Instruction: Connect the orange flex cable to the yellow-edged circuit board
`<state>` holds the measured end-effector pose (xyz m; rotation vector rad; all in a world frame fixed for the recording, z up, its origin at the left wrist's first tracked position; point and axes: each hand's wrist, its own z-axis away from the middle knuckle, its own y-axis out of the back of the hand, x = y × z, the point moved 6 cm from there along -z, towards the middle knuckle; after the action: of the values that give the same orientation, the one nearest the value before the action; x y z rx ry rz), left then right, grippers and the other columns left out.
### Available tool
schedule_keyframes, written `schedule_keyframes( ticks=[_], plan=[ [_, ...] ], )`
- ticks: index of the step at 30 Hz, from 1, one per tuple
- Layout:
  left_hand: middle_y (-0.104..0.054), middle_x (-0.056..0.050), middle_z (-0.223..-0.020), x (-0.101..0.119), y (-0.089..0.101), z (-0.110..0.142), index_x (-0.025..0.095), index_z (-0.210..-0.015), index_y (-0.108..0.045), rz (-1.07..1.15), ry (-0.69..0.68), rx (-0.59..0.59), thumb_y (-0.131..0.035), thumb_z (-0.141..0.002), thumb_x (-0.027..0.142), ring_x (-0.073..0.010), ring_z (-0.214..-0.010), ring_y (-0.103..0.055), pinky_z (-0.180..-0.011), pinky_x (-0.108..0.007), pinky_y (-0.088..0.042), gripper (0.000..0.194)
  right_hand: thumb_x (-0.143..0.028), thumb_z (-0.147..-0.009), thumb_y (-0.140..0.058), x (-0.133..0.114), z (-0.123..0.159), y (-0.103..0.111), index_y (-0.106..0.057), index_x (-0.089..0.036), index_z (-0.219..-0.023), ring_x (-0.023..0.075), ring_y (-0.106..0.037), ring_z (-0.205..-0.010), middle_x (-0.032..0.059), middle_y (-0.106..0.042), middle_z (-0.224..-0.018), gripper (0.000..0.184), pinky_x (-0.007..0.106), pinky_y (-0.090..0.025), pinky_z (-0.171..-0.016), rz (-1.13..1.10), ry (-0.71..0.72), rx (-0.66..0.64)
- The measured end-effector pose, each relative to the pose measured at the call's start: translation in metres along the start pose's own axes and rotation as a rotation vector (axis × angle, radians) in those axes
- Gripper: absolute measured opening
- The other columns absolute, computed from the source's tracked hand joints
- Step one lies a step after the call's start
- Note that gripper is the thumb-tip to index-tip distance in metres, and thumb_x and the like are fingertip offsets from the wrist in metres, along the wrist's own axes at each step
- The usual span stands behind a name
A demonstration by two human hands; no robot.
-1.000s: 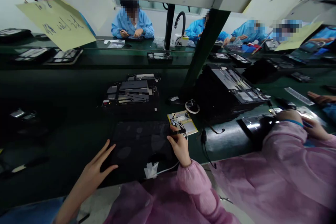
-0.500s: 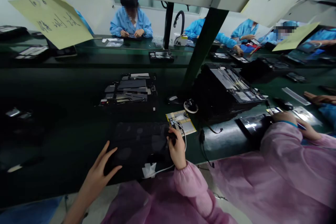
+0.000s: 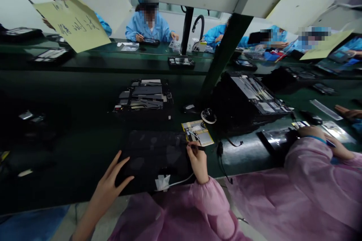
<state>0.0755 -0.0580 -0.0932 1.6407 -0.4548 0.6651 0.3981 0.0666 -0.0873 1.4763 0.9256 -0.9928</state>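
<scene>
A dark flat panel (image 3: 154, 156) lies on the green bench right in front of me. My left hand (image 3: 111, 184) rests on its near left corner, fingers spread and holding nothing. At the panel's right edge, my right hand (image 3: 197, 160), in a pink sleeve, is closed on a thin black tool (image 3: 195, 146). The tool's tip points right, just below a yellow card (image 3: 198, 132) carrying small parts and a white wire. A white cable with a taped tag (image 3: 163, 182) runs along the panel's near edge.
An opened device (image 3: 144, 96) with bare boards sits beyond the panel, and a black tray of parts (image 3: 254, 96) stands to the right by a tape roll (image 3: 208, 115). A pink-sleeved co-worker's hand (image 3: 311, 132) works at my right. Blue-coated people sit across the bench.
My right hand has lifted from the panel's edge and now shows the black tool pointing right. My left hand stayed on the panel. The view shifted slightly.
</scene>
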Motion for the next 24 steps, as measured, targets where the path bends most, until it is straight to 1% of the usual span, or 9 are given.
schedule_keyframes(
  ticks=[2,4,9,12,16,17,19,22,24],
  plan=[
    [-0.036,0.0,-0.153,-0.003,0.001,0.0,0.036,-0.133,-0.051,-0.001,-0.013,0.007,-0.058,-0.083,0.054,-0.0318,-0.132,-0.045,-0.095,-0.04,-0.054,0.053,-0.037,-0.08,-0.059,-0.005,0.0,-0.002,-0.059,-0.022,-0.095,0.0188,-0.065,-0.072,0.0043,-0.068,-0.089,0.022,0.03,-0.052,-0.066,0.046,0.027,0.028],
    [-0.038,0.0,-0.152,-0.005,0.002,-0.001,0.036,-0.13,-0.053,-0.007,-0.027,0.016,-0.058,-0.082,0.055,-0.0315,-0.131,-0.046,-0.098,-0.041,-0.051,0.053,-0.035,-0.079,-0.058,-0.006,0.0,-0.005,-0.059,-0.022,-0.1,0.0199,-0.065,-0.077,0.0049,-0.068,-0.093,0.024,0.031,-0.051,-0.071,0.074,0.038,0.046],
    [-0.041,0.0,-0.15,-0.011,0.004,-0.004,0.037,-0.129,-0.054,-0.026,-0.055,-0.015,-0.058,-0.082,0.056,-0.0302,-0.128,-0.05,-0.093,-0.039,-0.055,0.051,-0.035,-0.084,-0.054,-0.006,-0.002,-0.008,-0.059,-0.022,-0.11,0.023,-0.066,-0.089,0.0071,-0.07,-0.1,0.03,0.034,-0.051,-0.078,0.131,0.08,0.032],
    [-0.043,0.0,-0.149,-0.017,0.004,-0.006,0.037,-0.128,-0.054,-0.049,-0.046,-0.036,-0.058,-0.081,0.056,-0.0303,-0.125,-0.052,-0.093,-0.04,-0.055,0.051,-0.031,-0.088,-0.049,-0.014,-0.003,-0.012,-0.059,-0.023,-0.113,0.0226,-0.066,-0.088,0.0066,-0.07,-0.104,0.029,0.034,-0.05,-0.077,0.226,0.16,-0.004],
    [-0.046,0.0,-0.147,-0.019,0.003,-0.006,0.037,-0.127,-0.056,-0.049,-0.079,-0.014,-0.06,-0.079,0.056,-0.0316,-0.124,-0.053,-0.096,-0.044,-0.053,0.051,-0.027,-0.088,-0.048,-0.024,-0.005,-0.017,-0.06,-0.025,-0.118,0.0224,-0.066,-0.076,0.0065,-0.07,-0.098,0.032,0.035,-0.051,-0.072,0.36,0.231,-0.041],
    [-0.045,0.0,-0.147,-0.018,0.002,-0.005,0.038,-0.127,-0.055,-0.041,-0.089,-0.001,-0.059,-0.08,0.055,-0.0318,-0.125,-0.053,-0.095,-0.044,-0.053,0.051,-0.027,-0.087,-0.049,-0.025,-0.005,-0.017,-0.06,-0.025,-0.118,0.0225,-0.066,-0.076,0.0066,-0.07,-0.098,0.033,0.035,-0.051,-0.072,0.358,0.233,-0.035],
    [-0.042,0.002,-0.149,-0.018,-0.002,-0.001,0.041,-0.13,-0.052,-0.032,-0.084,0.03,-0.057,-0.082,0.053,-0.0323,-0.125,-0.052,-0.09,-0.044,-0.057,0.05,-0.026,-0.086,-0.05,-0.024,-0.006,-0.017,-0.06,-0.025,-0.119,0.0232,-0.067,-0.082,0.0069,-0.07,-0.102,0.034,0.036,-0.052,-0.075,0.3,0.222,-0.018],
    [-0.041,0.005,-0.149,-0.023,-0.011,0.006,0.044,-0.132,-0.049,-0.045,-0.037,0.062,-0.057,-0.082,0.052,-0.0328,-0.124,-0.053,-0.078,-0.041,-0.062,0.051,-0.025,-0.086,-0.051,-0.018,-0.006,-0.02,-0.058,-0.025,-0.121,0.0241,-0.065,-0.099,0.0075,-0.068,-0.11,0.036,0.038,-0.05,-0.088,0.126,0.183,0.0],
    [-0.043,0.004,-0.148,-0.028,-0.014,0.012,0.044,-0.131,-0.05,-0.051,-0.002,0.071,-0.056,-0.082,0.052,-0.0334,-0.122,-0.055,-0.072,-0.04,-0.064,0.05,-0.026,-0.085,-0.052,-0.014,-0.006,-0.023,-0.057,-0.023,-0.122,0.0237,-0.063,-0.106,0.0084,-0.068,-0.112,0.037,0.039,-0.048,-0.095,0.024,0.159,-0.004]
  ],
)
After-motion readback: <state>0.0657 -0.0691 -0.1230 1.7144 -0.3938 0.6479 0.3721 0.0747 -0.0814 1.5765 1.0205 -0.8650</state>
